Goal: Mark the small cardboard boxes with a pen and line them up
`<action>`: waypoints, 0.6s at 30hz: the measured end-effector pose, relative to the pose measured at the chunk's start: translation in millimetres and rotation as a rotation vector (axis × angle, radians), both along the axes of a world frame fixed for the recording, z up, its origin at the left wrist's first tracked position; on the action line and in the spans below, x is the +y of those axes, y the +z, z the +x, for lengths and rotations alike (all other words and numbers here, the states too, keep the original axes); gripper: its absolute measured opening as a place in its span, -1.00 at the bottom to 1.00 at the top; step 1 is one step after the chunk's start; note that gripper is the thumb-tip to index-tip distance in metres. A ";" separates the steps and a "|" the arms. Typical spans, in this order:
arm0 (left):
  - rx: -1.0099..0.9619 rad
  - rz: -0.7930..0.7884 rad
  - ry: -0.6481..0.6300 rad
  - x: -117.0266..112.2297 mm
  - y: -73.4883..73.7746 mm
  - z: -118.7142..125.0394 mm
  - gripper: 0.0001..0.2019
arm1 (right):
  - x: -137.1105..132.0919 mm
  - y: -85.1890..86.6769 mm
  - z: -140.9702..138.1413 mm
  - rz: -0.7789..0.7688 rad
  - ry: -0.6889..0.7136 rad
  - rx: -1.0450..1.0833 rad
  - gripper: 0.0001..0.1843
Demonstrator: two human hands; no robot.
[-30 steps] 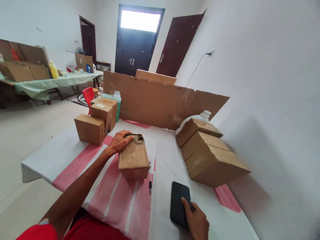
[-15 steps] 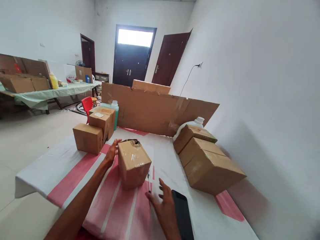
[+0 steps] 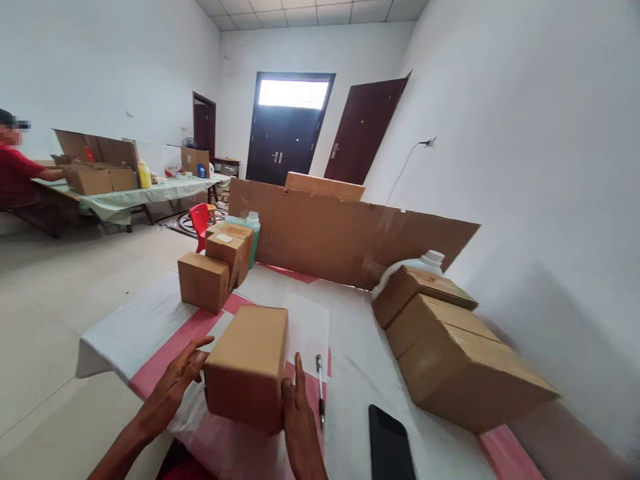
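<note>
A plain brown cardboard box is before me, slightly tilted, between my two hands. My left hand touches its left side, with the index finger stretched out past the edge. Against its right side lies my right hand, fingers pointing up along the wall. The upper face is smooth, with no hole showing. Whether the box's bottom touches the table I cannot tell. Right of my right hand a pen lies partly on a white sheet of paper. Further right is a black phone.
Several cardboard boxes stand on the right beside a white jug. More boxes and a green-liquid bottle stand on the left. A cardboard panel closes the back. A person in red sits at another table.
The box has been turned, so its torn hole no longer shows. My right hand has come onto its right side, and my left hand has moved lower. The view has shifted.
</note>
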State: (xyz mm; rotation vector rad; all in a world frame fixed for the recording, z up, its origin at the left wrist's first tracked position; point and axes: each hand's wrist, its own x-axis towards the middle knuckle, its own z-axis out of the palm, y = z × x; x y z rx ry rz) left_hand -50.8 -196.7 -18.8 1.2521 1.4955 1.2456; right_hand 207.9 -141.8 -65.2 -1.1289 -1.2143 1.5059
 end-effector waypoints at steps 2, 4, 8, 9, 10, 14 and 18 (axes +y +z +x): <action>-0.006 0.056 0.081 -17.0 16.0 -16.3 -0.33 | -0.6 8.0 -25.2 -0.092 0.113 0.036 0.13; 0.012 0.132 0.187 -22.6 28.3 -30.9 -0.34 | 1.5 14.7 -53.1 -0.128 0.250 0.096 0.14; 0.151 0.166 0.393 -2.8 37.4 -62.1 -0.30 | 15.5 35.4 -105.2 0.036 0.442 0.059 0.00; 0.167 0.166 0.432 6.0 37.9 -70.6 -0.30 | 20.5 41.8 -116.2 0.083 0.461 0.020 -0.04; 0.172 0.172 0.462 15.1 38.7 -79.1 -0.31 | 25.6 48.0 -126.3 0.114 0.473 -0.017 -0.06; 0.197 0.230 0.517 50.9 45.4 -109.7 -0.37 | 45.8 61.3 -159.3 0.171 0.556 -0.082 -0.11; 0.252 0.259 0.562 86.9 46.0 -131.8 -0.37 | 63.7 52.1 -186.1 0.219 0.543 -0.098 -0.12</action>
